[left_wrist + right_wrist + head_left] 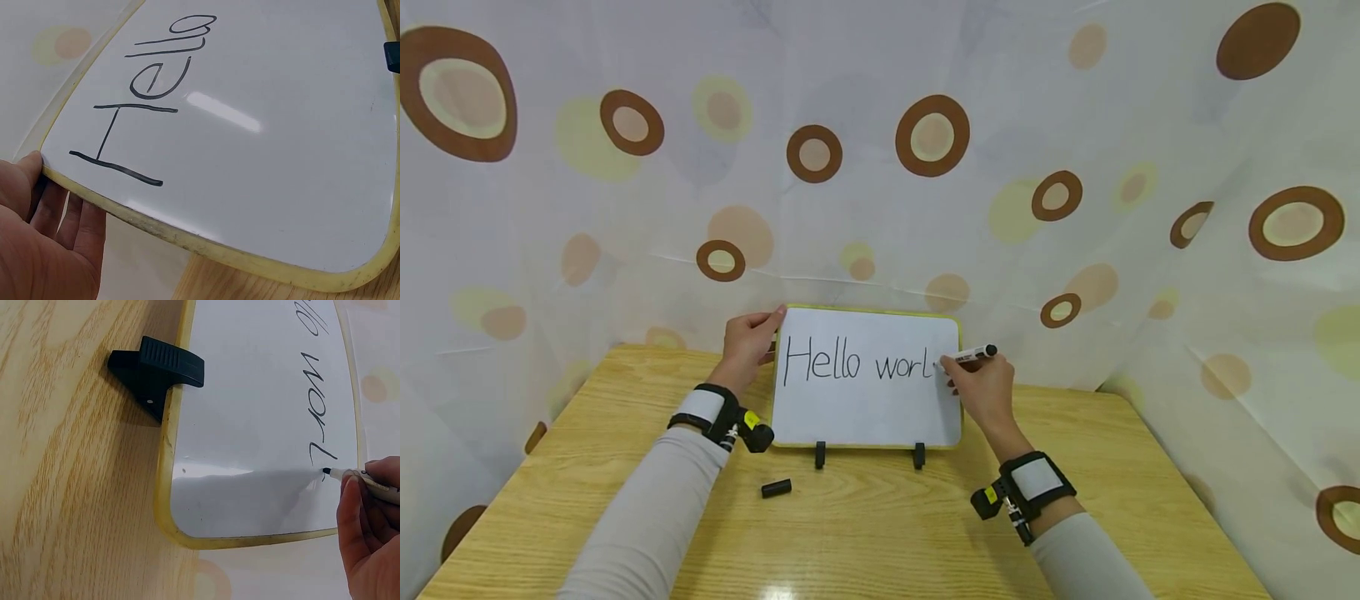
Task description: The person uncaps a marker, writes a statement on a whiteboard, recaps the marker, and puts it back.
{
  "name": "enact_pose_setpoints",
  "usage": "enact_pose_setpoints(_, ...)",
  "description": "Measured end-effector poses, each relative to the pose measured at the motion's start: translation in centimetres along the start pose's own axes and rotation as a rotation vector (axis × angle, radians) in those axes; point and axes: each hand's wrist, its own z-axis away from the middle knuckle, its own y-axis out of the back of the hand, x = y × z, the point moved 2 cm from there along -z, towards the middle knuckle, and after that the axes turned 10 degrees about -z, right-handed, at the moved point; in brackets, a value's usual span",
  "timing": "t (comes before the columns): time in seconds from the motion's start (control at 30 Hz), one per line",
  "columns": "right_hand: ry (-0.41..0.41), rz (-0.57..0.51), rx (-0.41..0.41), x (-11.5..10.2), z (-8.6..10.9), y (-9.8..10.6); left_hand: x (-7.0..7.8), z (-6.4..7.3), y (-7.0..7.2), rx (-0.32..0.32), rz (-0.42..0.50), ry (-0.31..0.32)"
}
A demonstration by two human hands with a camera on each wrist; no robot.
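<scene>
A whiteboard (865, 417) with a yellow rim stands propped up on the table, bearing "Hello worl" in black. My left hand (748, 346) grips its upper left edge, thumb at the front corner and the other fingers behind, as the left wrist view shows. Between the thumb and fingers of my right hand (988, 387) is a white marker (976, 353) with a black end. Its black tip (326, 470) is right at the board just past the "l", beside a short fresh stroke. The "Hello" lettering (125, 119) fills the board's upper left.
Two black clip feet (820, 454) hold the board's bottom edge. A black marker cap (777, 488) lies on the wooden table (865, 533) in front of the board. Behind rises a white curtain (865, 217) patterned with brown rings.
</scene>
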Motion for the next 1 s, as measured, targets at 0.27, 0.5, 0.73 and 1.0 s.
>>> enact_pose_setpoints(0.27, 0.004, 0.014, -0.043, 0.2, 0.1, 0.0, -0.1, 0.0, 0.0, 0.007, 0.011, -0.01)
enact_pose_setpoints(0.5, -0.022, 0.039, -0.072, 0.3, 0.2, 0.3, 0.0, 0.0, 0.1, 0.015, 0.014, -0.006)
enact_pose_setpoints(0.73, -0.004, 0.041, -0.037, 0.3, -0.1, 0.4, 0.1, 0.0, 0.2, 0.01, 0.0, -0.008)
enact_pose_setpoints(1.0, 0.03, 0.015, 0.007, 0.1, -0.9, 0.5, 0.0, -0.1, 0.0, 0.003, -0.004, -0.008)
